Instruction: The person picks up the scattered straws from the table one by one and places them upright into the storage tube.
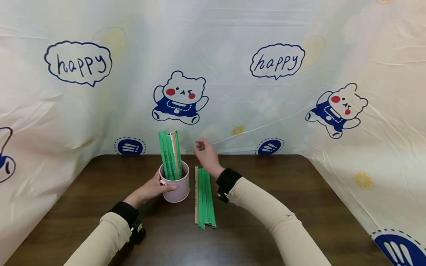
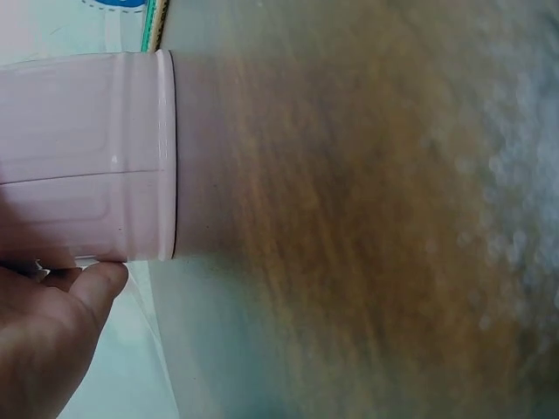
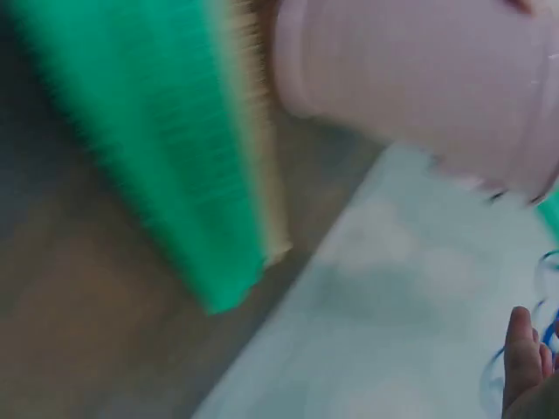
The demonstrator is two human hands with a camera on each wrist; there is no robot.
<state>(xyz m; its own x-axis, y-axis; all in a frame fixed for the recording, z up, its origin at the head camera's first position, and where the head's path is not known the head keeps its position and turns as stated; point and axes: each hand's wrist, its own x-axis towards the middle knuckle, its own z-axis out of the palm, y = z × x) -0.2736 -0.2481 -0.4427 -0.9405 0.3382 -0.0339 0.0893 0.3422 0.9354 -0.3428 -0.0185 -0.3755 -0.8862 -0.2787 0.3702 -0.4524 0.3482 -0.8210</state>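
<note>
A pale pink metal pot [image 1: 176, 190] stands on the table and holds several long, slim green printed packets [image 1: 169, 155] upright, with white and tan ones among them. My left hand [image 1: 151, 190] grips the pot's left side, the thumb lying across its front; the other fingers are largely hidden behind it. To the right of the pot lies a row of more green packets [image 1: 206, 199], with a tan strip [image 1: 196, 195] along its left side. My right hand [image 1: 208, 157] is raised over the far end of this row, fingers loosely bent and holding nothing.
The brown wooden table [image 1: 266, 229] ends at a rounded far edge. Behind it hangs a pale curtain [image 1: 226, 107] printed with bears and the word "happy", which also runs down both sides.
</note>
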